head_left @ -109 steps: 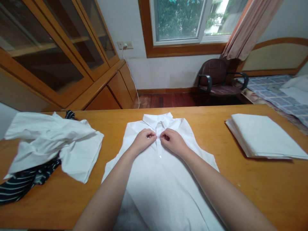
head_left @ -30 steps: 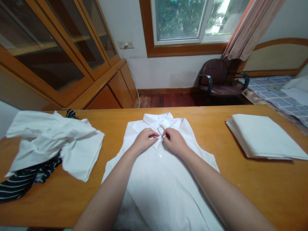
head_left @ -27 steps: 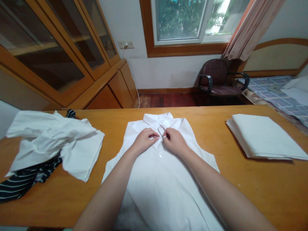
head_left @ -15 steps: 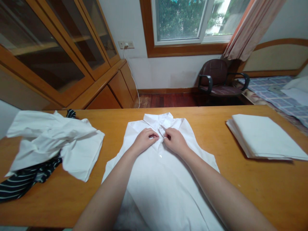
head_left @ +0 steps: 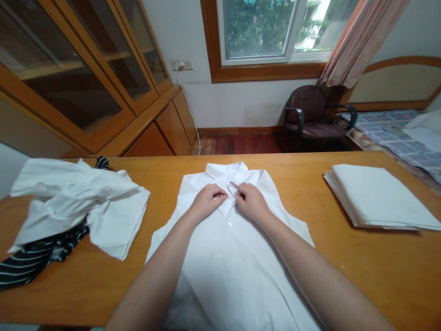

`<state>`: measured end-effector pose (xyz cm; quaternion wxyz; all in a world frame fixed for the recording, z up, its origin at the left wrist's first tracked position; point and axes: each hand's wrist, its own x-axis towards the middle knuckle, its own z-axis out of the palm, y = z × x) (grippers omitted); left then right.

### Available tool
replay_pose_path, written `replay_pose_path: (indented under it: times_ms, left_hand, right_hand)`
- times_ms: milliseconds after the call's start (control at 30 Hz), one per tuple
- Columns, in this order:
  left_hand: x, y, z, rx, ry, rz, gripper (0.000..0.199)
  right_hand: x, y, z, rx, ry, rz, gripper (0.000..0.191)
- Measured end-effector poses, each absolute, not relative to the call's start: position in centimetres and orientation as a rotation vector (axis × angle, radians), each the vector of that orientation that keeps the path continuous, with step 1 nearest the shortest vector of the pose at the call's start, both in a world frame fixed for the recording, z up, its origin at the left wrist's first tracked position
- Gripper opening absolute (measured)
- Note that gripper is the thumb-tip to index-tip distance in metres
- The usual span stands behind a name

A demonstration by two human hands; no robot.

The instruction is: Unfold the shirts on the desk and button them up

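Note:
A white shirt (head_left: 223, 262) lies front side up, its collar at the far end and its body stretching toward me. My left hand (head_left: 209, 200) pinches the left side of the front opening just below the collar. Opposite it, my right hand (head_left: 252, 200) has its fingers closed on the other edge of the opening, which is lifted a little. A small gap shows between the two hands. One button is visible on the shirt front below them. Whatever small part sits between the fingertips is hidden.
The shirt rests on a wooden table (head_left: 344, 276). At left lies a crumpled white garment (head_left: 113, 207) over a black striped tie (head_left: 31, 266). A folded white stack (head_left: 382, 197) is at right. Beyond stand a cabinet (head_left: 138, 124), an office chair (head_left: 312, 112) and a bed (head_left: 392, 133).
My right hand has shifted very slightly to the right at the shirt opening. My left hand and the shirt look the same.

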<state>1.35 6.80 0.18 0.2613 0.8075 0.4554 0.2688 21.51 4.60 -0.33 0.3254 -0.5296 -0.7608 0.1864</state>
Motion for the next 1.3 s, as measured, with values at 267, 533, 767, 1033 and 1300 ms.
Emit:
replay_pose_path:
  times_ms: [267, 533, 767, 1033, 1300]
  left_hand:
    - [1.3, 6.7, 0.4, 2.195, 1.255, 0.746, 0.013]
    - [1.5, 7.1, 0.1, 2.151, 1.293, 0.808, 0.015]
    - [1.3, 7.8, 0.1, 2.000, 1.333, 0.970, 0.017]
    - [1.8, 10.0, 0.7, 1.906, 1.144, 1.209, 0.018]
    - [4.4, 5.7, 3.3, 2.373, 0.940, 0.911, 0.016]
  right_hand:
    - [21.6, 4.7, -0.5, -1.391, -1.911, 0.535, 0.018]
    - [21.8, 5.1, -0.8, -1.427, -1.786, 0.573, 0.016]
    - [22.2, 5.9, -0.8, -1.412, -1.863, 0.506, 0.019]
    - [23.5, 8.3, -1.5, -1.397, -1.845, 0.471, 0.027]
    - [27.1, 11.1, -1.2, -1.475, -1.682, 0.482, 0.023]
